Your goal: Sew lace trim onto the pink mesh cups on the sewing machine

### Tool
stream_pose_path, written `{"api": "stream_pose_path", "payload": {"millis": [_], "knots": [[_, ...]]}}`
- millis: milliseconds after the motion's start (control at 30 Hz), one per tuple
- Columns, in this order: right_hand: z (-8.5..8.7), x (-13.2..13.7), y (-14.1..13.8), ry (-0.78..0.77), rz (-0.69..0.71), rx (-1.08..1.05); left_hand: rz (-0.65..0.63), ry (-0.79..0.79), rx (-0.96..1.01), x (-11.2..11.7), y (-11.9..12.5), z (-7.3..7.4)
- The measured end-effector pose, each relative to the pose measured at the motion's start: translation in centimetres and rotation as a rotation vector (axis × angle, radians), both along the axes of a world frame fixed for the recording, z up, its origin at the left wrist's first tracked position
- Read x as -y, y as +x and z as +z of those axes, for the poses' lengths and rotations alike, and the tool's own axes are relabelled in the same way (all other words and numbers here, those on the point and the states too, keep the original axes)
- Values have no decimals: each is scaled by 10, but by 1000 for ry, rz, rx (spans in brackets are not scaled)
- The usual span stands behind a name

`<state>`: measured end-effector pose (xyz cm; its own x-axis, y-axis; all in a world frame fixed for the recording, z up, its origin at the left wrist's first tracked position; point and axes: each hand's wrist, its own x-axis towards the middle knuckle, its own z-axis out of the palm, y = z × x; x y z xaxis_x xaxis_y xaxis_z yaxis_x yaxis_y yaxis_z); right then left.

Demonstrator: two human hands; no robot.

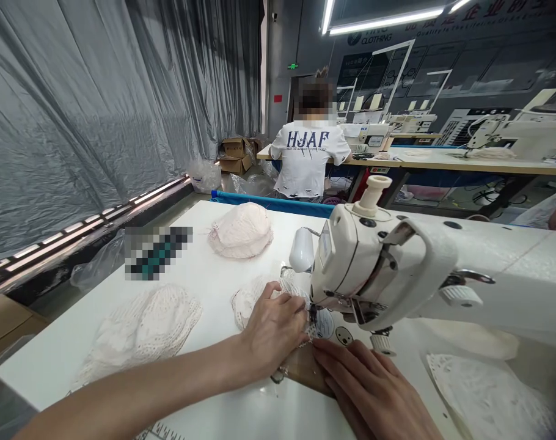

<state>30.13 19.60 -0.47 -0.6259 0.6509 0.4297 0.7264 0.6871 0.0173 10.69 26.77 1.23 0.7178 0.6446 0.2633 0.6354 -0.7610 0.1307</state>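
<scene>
My left hand [273, 333] rests on a piece of white lace fabric [255, 299] at the needle of a white sewing machine [397, 269], fingers curled and pressing the lace down by the presser foot. My right hand [369, 382] lies flat on the table just right of it, fingers stretched toward the needle area, over a brown card-like piece [303, 370].
A pile of lace pieces [145, 330] lies at the left of the white table [223, 269]; a rounded lace bundle [241, 231] sits farther back. More lace [484, 397] lies at the right. A person in a white shirt [308, 156] sits at another table behind.
</scene>
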Motion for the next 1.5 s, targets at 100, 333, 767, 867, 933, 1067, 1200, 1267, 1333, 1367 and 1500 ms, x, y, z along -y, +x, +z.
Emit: {"api": "stream_pose_path", "payload": {"millis": [100, 333, 767, 867, 933, 1067, 1200, 1267, 1333, 1367, 1500], "knots": [[-5, -1, 1, -8, -30, 63, -13, -23, 15, -8, 1, -2], [-6, -2, 0, 8, -67, 69, -34, -49, 12, -15, 1, -7], [-5, 6, -2, -37, -9, -93, -114, 142, 74, 22, -2, -1], [-4, 7, -2, -42, -11, -109, -104, 138, 68, 23, -1, -1], [-4, 7, -2, -46, -12, -109, -102, 138, 72, 23, -2, -2], [-4, 7, -3, -51, -16, -109, -105, 158, 69, 24, -3, -3], [-2, 7, -5, -60, -28, -122, -111, 182, 79, 24, -3, -3], [-2, 6, -5, -54, -32, -126, -115, 190, 85, 23, -2, -3], [-3, 5, -5, -38, -33, -112, -123, 192, 87, 22, -3, -4], [-4, 5, -5, -30, -35, -99, -124, 193, 93, 21, -3, -5], [-5, 2, -5, 10, -37, -82, -118, 209, 124, 14, -4, -11]]}}
